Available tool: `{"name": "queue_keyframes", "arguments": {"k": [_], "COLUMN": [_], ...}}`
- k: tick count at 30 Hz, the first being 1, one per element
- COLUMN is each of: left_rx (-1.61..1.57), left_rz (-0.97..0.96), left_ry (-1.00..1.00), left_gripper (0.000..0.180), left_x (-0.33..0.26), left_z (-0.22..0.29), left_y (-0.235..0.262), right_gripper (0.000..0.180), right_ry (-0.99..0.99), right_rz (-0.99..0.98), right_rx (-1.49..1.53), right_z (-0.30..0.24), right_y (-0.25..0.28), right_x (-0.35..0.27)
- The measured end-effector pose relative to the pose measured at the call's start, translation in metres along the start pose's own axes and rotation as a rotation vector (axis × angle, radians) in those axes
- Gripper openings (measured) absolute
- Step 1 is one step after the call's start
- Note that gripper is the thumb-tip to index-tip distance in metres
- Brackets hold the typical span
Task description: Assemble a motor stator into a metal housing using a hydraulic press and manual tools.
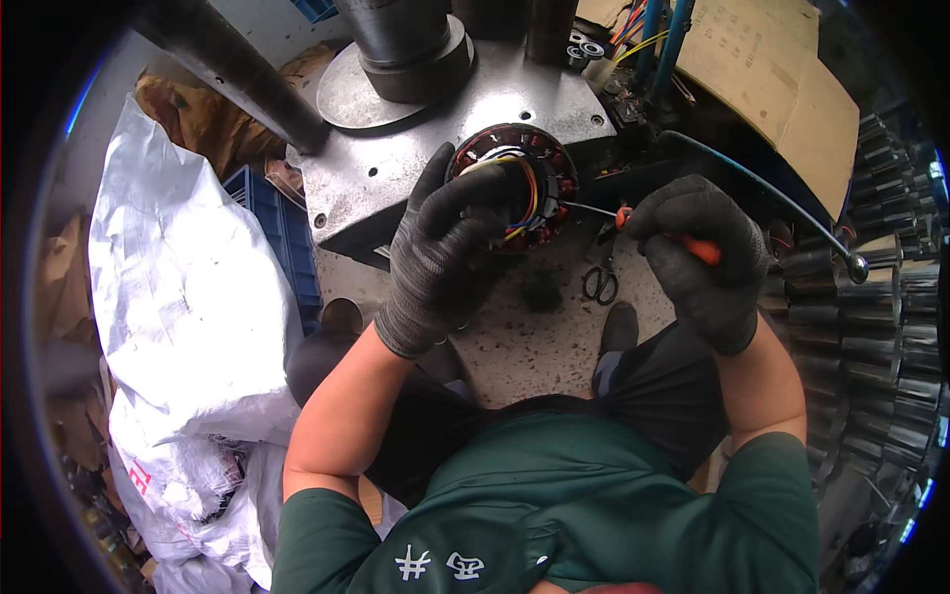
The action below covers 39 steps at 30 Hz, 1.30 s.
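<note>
Black-gloved, your left fingers (pixel 473 198) curl partway round the stator (pixel 557 163) and wires (pixel 535 188), your right fingers (pixel 683 277) wrap the screwdriver (pixel 624 216), tip meeting the stator between them: brace firmly, sparing the wires.

Round, reddish wire-wound stator (pixel 560 174), orange-handled screwdriver (pixel 622 217) tip at its right edge.

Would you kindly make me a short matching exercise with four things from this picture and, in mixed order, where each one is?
Things:
1. screwdriver
2. wire-wound ring
3. white sack
4. cardboard

Places:
A. toward the picture's upper right
B. in the gloved left hand
C. along the picture's left side
D. in the gloved right hand

Pairs: 1-D, 2-B, 3-C, 4-A
</note>
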State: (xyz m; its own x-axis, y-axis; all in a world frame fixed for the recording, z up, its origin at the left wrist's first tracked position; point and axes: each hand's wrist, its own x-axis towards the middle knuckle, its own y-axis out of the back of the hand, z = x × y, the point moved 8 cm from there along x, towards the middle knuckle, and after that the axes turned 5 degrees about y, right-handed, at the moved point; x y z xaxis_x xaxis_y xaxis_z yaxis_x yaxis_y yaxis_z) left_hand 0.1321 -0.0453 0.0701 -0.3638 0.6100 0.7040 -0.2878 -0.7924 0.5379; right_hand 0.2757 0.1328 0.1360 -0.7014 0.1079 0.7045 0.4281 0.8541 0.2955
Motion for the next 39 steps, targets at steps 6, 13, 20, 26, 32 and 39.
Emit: {"name": "queue_keyframes", "arguments": {"k": [6, 13, 20, 26, 32, 39], "left_rx": [-0.124, -0.184, -0.194, -0.125, -0.106, -0.123], "left_rz": [0.067, 0.09, 0.097, 0.097, 0.107, 0.09], "left_ry": [0.018, 0.181, 0.153, 0.086, 0.016, -0.048], "left_gripper": [0.044, 0.047, 0.044, 0.048, 0.048, 0.049], "left_x": [0.001, -0.001, 0.0, -0.001, 0.002, 0.002], "left_z": [0.002, -0.009, -0.004, -0.004, 0.0, 0.001], "left_y": [0.002, 0.008, 0.007, 0.008, 0.009, 0.009], "right_gripper": [0.03, 0.038, 0.035, 0.035, 0.034, 0.031], "right_ry": [-0.004, 0.004, 0.033, 0.021, -0.053, -0.02], "right_rz": [-0.058, 0.026, -0.048, -0.008, -0.036, -0.108], "right_rx": [-0.079, 0.286, 0.096, 0.146, 0.219, 0.077], "right_z": [0.002, 0.001, -0.001, -0.004, -0.004, -0.003], "right_y": [-0.004, 0.007, 0.003, 0.008, 0.004, -0.003], "right_x": [0.001, -0.005, -0.004, -0.004, -0.005, -0.004]}}
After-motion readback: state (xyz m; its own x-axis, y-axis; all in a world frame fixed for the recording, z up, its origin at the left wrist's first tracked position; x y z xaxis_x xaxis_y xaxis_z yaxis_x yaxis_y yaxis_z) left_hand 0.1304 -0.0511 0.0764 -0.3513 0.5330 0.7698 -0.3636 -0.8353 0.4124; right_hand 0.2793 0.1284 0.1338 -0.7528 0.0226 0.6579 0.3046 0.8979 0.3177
